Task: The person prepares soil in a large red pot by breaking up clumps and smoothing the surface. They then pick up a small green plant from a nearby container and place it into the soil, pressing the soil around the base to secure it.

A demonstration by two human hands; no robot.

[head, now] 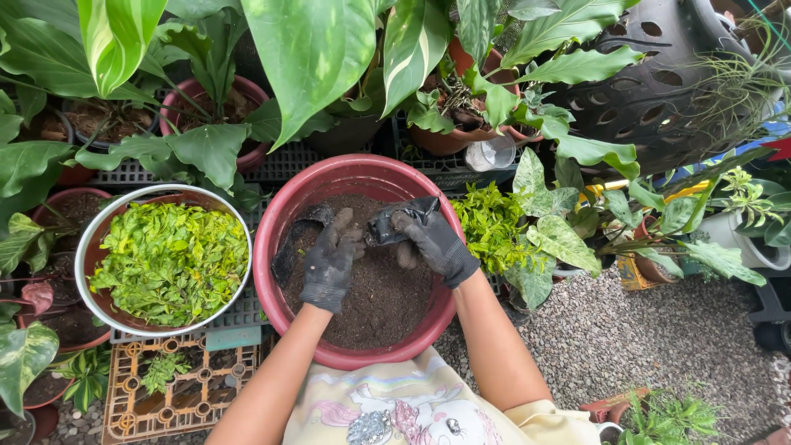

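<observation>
1. Black plastic nursery bag sits pinched in the right hand. Glove fingers are closed on its lower right edge, and the bag hangs just above the soil at the far side of the pot.
2. Left hand is also gloved. Its fingers are curled loosely with tips pointing up toward the bag's left end. Looks like it touches the bag's edge, but the dark glove against dark plastic makes that hard to confirm. I can't tell if it actually clamps anything.
3. Bag's long axis runs roughly left to right, tilted up toward the right, bridging the gap between the two hands. The right hand has the firm grip; the left is the nearer one to the bag's free end.
4. A second black plastic scrap lies against the left inner wall of the pot, just beside the left hand and apart from the held bag.
5. Soil fills the red pot well below the rim. Both hands are inside the rim, over the far half.
6. Outward: metal-rimmed basin of small green-yellow leaves is just left of the pot, rims near touching. A yellow-green shrub is close on the right. Large-leafed potted plants stand behind, with gravel floor to the right.
</observation>
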